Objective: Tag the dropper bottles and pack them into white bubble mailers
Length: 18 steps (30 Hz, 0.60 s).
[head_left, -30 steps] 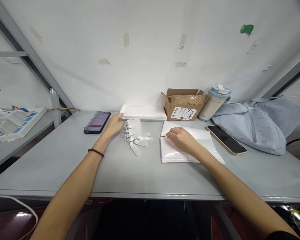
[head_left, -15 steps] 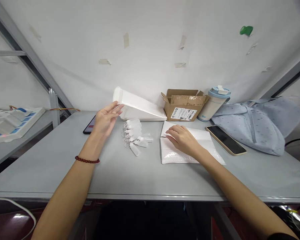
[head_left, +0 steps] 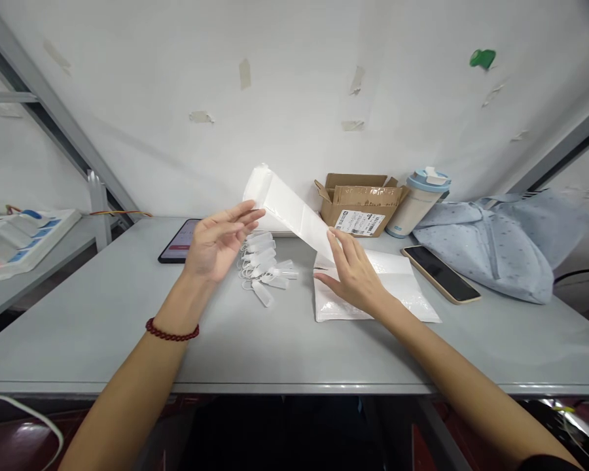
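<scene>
My left hand [head_left: 218, 242] pinches the upper left end of a white bubble mailer [head_left: 292, 208], which slants down to the right in the air. My right hand [head_left: 356, 271] has its fingertips against the mailer's lower right end, its thumb spread apart from the fingers. Under the right hand lies another white bubble mailer [head_left: 402, 294], flat on the table. Between the hands rests a bunch of white plastic tags with loops [head_left: 262, 265]. Behind the raised mailer, the edge of more white mailers [head_left: 287, 233] shows in part.
An opened cardboard box [head_left: 356, 206] and a blue-lidded tumbler [head_left: 417, 203] stand along the wall. Further right are a phone [head_left: 442, 275] and a pale blue fabric bag [head_left: 491, 248]. Another phone [head_left: 177, 242] lies beyond my left wrist; a power strip [head_left: 34, 245] sits far left.
My left hand has moved right, lifting the mailer off the pile at the back. My right hand has risen slightly from the flat mailer and spread its fingers to the raised one.
</scene>
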Available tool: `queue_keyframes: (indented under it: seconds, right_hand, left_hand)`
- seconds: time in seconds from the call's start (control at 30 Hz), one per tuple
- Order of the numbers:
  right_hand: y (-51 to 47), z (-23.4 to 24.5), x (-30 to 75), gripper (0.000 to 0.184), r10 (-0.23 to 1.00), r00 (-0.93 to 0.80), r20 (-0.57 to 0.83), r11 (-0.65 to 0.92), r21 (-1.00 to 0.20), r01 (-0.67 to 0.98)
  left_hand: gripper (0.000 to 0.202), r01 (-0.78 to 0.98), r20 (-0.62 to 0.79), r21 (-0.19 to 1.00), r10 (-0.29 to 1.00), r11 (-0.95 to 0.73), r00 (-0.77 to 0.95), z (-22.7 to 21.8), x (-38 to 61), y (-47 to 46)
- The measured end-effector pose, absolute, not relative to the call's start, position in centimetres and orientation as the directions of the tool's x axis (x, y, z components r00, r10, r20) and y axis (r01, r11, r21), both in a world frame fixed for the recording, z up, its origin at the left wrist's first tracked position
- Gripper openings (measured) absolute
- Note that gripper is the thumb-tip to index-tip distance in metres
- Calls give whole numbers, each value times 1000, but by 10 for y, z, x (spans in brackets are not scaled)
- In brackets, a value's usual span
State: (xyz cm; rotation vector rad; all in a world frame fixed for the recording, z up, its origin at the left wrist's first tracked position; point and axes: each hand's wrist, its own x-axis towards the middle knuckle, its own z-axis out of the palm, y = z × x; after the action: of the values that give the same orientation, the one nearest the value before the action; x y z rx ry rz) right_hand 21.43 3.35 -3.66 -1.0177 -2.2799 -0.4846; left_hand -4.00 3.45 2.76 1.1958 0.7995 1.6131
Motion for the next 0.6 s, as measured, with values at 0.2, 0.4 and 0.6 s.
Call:
queue_keyframes:
  seconds: [0.2, 0.4, 0.6]
  right_hand:
    - [38, -46, 211, 80, 588, -473, 656, 553, 101, 827]
    - [49, -39, 230, 68, 534, -453, 714, 532, 133, 836]
    - [48, -33, 238, 60, 475, -518, 711, 576, 194, 794]
  left_hand:
    - [27, -442, 231, 881, 969, -168, 91, 23, -33, 29]
    - [14, -371, 191, 912, 982, -173, 11, 17, -29, 34]
    - [23, -239, 12, 971, 996, -32, -83, 9, -24, 39]
